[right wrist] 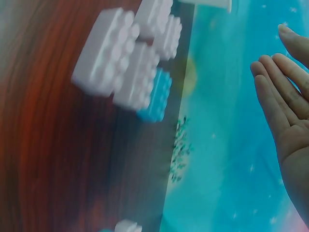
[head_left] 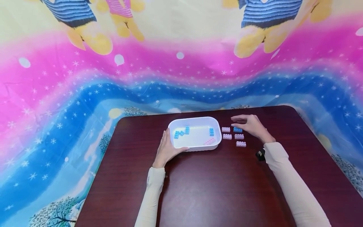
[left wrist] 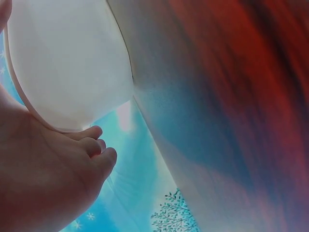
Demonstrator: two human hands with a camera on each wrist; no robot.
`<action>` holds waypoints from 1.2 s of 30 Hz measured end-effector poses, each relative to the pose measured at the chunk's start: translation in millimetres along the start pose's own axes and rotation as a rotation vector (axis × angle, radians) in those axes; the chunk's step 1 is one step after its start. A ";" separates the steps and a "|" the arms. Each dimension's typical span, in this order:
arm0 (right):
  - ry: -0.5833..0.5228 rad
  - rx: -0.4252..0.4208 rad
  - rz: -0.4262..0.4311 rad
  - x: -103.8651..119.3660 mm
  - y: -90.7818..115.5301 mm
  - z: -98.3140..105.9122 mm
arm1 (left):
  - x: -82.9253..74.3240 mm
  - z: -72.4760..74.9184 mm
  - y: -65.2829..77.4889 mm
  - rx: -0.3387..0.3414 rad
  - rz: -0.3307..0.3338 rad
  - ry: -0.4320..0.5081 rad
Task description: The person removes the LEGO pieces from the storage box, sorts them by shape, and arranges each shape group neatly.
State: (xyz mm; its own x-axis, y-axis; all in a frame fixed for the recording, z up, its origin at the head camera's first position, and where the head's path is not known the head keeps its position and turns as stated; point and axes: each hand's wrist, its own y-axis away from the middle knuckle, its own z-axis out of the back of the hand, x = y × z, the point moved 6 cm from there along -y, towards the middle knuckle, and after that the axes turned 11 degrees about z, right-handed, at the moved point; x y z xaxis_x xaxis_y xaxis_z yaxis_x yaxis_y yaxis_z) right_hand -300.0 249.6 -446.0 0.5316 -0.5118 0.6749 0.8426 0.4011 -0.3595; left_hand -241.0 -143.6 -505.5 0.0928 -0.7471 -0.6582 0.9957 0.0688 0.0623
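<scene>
A white plastic tub [head_left: 195, 148] stands on the table, with several blue bricks [head_left: 187, 130] and a pink brick [head_left: 210, 141] inside. My left hand [head_left: 166, 148] holds the tub at its near left corner, thumb along the front and fingers on the left side; the left wrist view shows this hand [left wrist: 53, 169] against the tub wall [left wrist: 72, 67]. To the tub's right, my right hand [head_left: 252, 126] hovers by a blue brick [head_left: 237, 129]. In the right wrist view that hand [right wrist: 289, 96] has extended fingers and holds nothing, apart from the blue brick [right wrist: 157, 96].
Several pale pink bricks [head_left: 227, 136] lie beside the blue one, right of the tub. The dark wooden table [head_left: 204, 189] ends close behind the tub, where a colourful printed cloth [head_left: 181, 75] hangs. A small pale piece [right wrist: 128, 226] shows at the right wrist view's bottom edge.
</scene>
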 end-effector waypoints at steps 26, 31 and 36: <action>-0.086 0.145 0.063 64.9 -76.0 -105.7 | 5.9 -1.7 0.1 0.035 0.023 0.007; -0.094 0.175 0.076 74.9 -87.6 -125.3 | 3.0 -0.1 -1.7 0.031 0.020 0.005; -0.090 0.219 0.095 81.7 -98.1 -148.6 | 1.5 0.9 -1.6 0.018 0.007 -0.001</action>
State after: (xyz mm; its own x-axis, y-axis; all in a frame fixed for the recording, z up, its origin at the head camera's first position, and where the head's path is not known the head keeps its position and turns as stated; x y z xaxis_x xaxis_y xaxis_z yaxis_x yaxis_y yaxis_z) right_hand -326.3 55.6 -451.4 0.5890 -0.3982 0.7032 0.7453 0.6040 -0.2823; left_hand -242.4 -145.5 -505.9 0.1000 -0.7472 -0.6570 0.9948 0.0623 0.0806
